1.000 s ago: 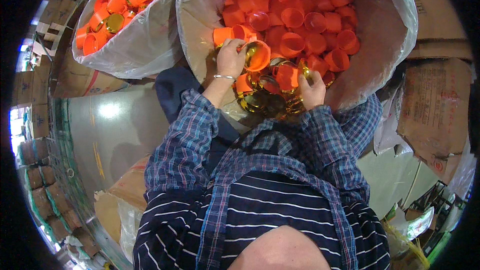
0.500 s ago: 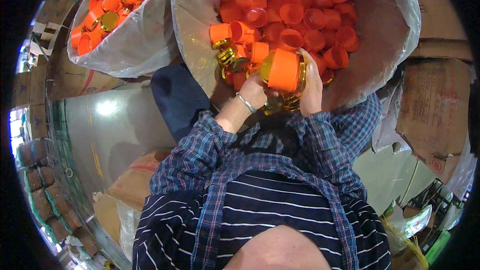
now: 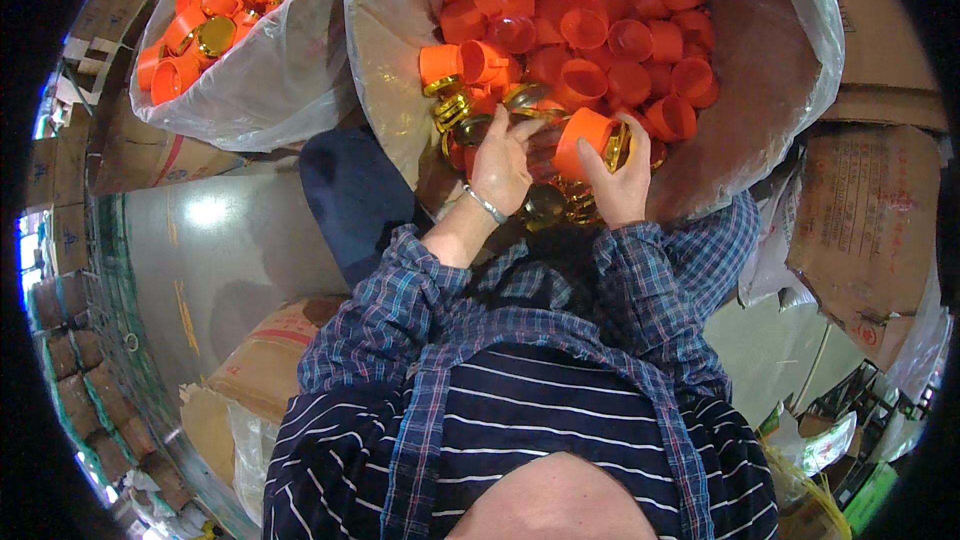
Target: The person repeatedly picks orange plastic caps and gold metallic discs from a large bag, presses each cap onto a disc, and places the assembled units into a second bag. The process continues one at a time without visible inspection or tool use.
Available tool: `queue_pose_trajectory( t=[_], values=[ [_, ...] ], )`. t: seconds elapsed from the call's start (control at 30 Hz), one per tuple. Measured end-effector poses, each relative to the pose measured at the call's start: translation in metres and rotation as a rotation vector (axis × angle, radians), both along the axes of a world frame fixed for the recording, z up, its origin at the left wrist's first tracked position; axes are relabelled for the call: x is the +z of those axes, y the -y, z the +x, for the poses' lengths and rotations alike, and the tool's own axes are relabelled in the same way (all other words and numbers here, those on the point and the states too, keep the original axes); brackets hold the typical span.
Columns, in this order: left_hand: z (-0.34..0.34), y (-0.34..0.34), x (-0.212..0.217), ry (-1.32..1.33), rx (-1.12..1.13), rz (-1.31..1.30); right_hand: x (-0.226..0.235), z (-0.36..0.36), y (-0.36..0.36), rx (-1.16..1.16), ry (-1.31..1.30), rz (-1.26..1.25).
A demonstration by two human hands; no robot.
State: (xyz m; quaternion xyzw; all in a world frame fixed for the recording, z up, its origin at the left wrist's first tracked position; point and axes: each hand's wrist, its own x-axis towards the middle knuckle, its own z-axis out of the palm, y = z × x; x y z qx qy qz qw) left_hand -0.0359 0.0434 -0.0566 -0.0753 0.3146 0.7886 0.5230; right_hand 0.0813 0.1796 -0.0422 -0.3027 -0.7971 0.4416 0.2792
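Note:
My right hand (image 3: 622, 188) is closed around an orange plastic cup (image 3: 578, 144), which lies on its side. Shiny gold rims (image 3: 618, 148) show between this cup and my fingers. To its left, my left hand (image 3: 500, 172) has its fingers spread and seems to hold nothing. Both hands are over the near side of a large lined bag (image 3: 775, 70). Loose gold lids (image 3: 454, 112) lie beside my left hand, and a dark, shiny round lid (image 3: 545, 206) sits below and between the hands. Many orange cups (image 3: 584, 28) fill the bag's far part.
A second lined bag (image 3: 250, 105) of orange cups and gold lids stands at the upper left. Cardboard (image 3: 868, 225) is at the right, and a brown sack (image 3: 270, 360) lies at the lower left. My dark-clad leg (image 3: 355, 200) is beside the large bag.
My left hand has opened from a closed grip and moved slightly up, away from the cup. The right hand has turned the orange cup and moved it slightly right.

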Motion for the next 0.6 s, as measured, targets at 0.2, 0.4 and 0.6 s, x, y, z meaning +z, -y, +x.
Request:
queue_pose_trajectory(
  t=[0.2, 0.4, 0.6],
  values=[
    [-0.011, -0.001, -0.004, -0.184, 0.196, -0.291, 0.007, -0.009, -0.039, -0.062, -0.134, -0.463],
    [0.003, 0.002, -0.001, -0.482, 0.144, -0.351, 0.018, -0.008, -0.045, -0.025, 0.237, 0.218],
    [0.043, 0.001, 0.038, -0.870, -0.117, -0.398, 0.033, -0.004, 0.001, 0.170, -0.173, -0.619]
  ],
)
